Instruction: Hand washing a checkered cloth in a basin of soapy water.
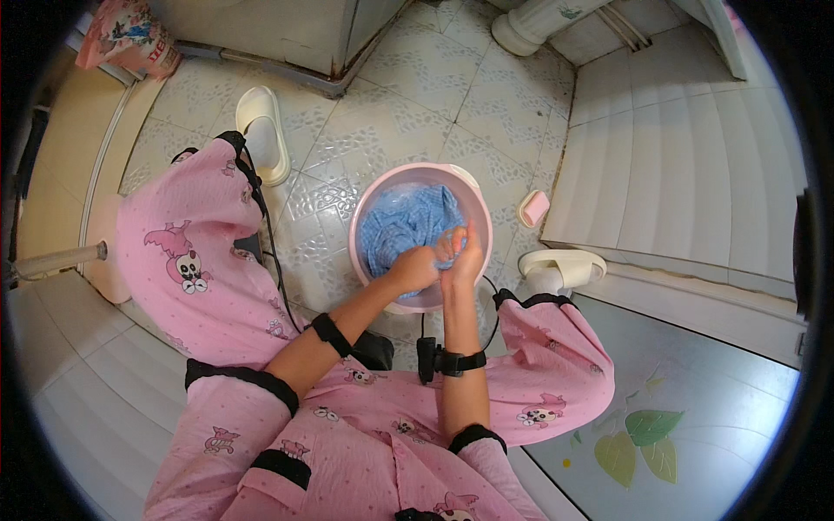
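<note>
A round pink plastic basin (356,228) stands on the tiled floor between my feet. Inside it lies a wet blue checked cloth (414,215), bunched up, with some water or suds at its upper edge. My left hand (416,268) is closed on a fold of the cloth over the near right part of the basin. Right beside it, my right hand (461,251) grips the same cloth, its fingers curled towards me. The two hands touch or almost touch. Little of the cloth between them shows.
A soap dish with a pink bar of soap (536,208) sits on the floor right of the basin. Cream slippers (282,146) are on my feet. A pink printed bag (130,45) stands at the far left, near a cabinet (260,32). Black cables run beside both legs.
</note>
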`<act>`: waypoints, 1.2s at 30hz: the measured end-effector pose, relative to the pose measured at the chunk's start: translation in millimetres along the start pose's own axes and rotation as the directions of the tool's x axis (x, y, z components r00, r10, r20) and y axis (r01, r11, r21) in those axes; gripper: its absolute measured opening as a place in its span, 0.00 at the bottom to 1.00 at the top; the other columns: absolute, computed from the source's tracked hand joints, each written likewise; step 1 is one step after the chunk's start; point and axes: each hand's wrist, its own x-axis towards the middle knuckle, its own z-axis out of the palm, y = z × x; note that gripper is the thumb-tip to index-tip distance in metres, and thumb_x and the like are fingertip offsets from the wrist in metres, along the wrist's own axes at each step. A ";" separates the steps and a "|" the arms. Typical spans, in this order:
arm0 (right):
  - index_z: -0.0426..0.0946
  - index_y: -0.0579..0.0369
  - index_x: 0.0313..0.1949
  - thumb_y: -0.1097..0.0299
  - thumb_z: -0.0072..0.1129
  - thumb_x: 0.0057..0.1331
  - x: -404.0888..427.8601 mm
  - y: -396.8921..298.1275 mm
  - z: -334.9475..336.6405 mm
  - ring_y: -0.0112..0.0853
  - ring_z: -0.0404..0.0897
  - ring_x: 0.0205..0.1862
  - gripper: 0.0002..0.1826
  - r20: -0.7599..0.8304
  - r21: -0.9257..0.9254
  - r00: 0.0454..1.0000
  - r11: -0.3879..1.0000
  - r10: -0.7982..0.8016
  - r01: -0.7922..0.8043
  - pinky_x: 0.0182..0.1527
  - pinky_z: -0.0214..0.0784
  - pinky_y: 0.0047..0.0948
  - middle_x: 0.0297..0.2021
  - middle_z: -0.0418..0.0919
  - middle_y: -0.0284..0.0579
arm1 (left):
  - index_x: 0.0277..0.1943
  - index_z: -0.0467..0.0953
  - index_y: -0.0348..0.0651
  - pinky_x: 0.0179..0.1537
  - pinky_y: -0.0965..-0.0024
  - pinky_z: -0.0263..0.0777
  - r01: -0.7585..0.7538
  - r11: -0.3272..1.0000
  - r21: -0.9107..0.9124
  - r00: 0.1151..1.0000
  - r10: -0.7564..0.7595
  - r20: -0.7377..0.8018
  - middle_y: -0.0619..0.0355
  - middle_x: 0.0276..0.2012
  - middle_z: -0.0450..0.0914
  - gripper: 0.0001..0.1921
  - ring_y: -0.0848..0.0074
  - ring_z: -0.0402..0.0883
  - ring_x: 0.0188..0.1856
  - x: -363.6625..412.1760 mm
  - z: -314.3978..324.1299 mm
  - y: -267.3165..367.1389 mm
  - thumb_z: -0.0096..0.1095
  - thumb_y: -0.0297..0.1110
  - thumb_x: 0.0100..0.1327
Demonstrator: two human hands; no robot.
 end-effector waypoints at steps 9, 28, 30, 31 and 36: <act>0.61 0.48 0.61 0.66 0.41 0.66 13.3 -11.8 -22.0 0.33 0.66 0.54 0.23 0.007 -0.189 0.999 0.981 0.032 -0.030 0.52 0.58 0.28 0.54 0.68 0.41 | 0.27 0.78 0.42 0.33 0.70 0.68 0.220 0.938 -0.268 0.975 -0.215 0.050 0.58 0.25 0.78 0.05 0.72 0.76 0.28 16.9 -43.5 14.0 0.55 0.30 0.51; 0.58 0.60 0.20 0.81 0.52 0.45 14.1 -23.4 -68.4 0.40 0.75 0.39 0.10 0.298 -0.879 0.836 0.209 -0.461 0.429 0.42 0.66 0.31 0.36 0.79 0.49 | 0.46 0.75 0.32 0.46 0.69 0.69 0.030 0.895 -0.446 0.993 -0.076 -0.086 0.51 0.41 0.79 0.24 0.71 0.77 0.43 25.4 -92.4 23.9 0.70 0.35 0.45; 0.57 0.58 0.20 0.82 0.50 0.47 8.5 -43.4 -62.3 0.37 0.75 0.38 0.10 0.177 -0.851 0.875 0.376 -0.451 0.367 0.41 0.67 0.30 0.34 0.80 0.47 | 0.46 0.74 0.32 0.47 0.69 0.69 0.068 0.923 -0.379 0.982 -0.130 -0.139 0.50 0.41 0.79 0.26 0.70 0.77 0.45 25.4 -96.2 25.3 0.71 0.37 0.45; 0.56 0.57 0.20 0.82 0.48 0.50 5.8 -50.9 -64.4 0.34 0.76 0.37 0.10 0.056 -0.797 0.907 0.529 -0.418 0.293 0.40 0.67 0.28 0.32 0.80 0.44 | 0.47 0.74 0.32 0.48 0.69 0.69 0.105 0.923 -0.371 0.977 -0.165 -0.134 0.48 0.42 0.79 0.27 0.69 0.77 0.46 24.6 -98.4 32.9 0.72 0.39 0.45; 0.66 0.55 0.28 0.80 0.42 0.58 -6.0 -70.2 -57.9 0.30 0.75 0.39 0.05 -0.340 -0.260 0.853 0.911 -0.397 0.320 0.40 0.68 0.27 0.37 0.77 0.43 | 0.53 0.68 0.32 0.50 0.68 0.68 0.136 0.946 -0.295 0.943 -0.215 -0.255 0.47 0.44 0.78 0.33 0.67 0.77 0.48 29.2 -103.0 22.0 0.73 0.39 0.46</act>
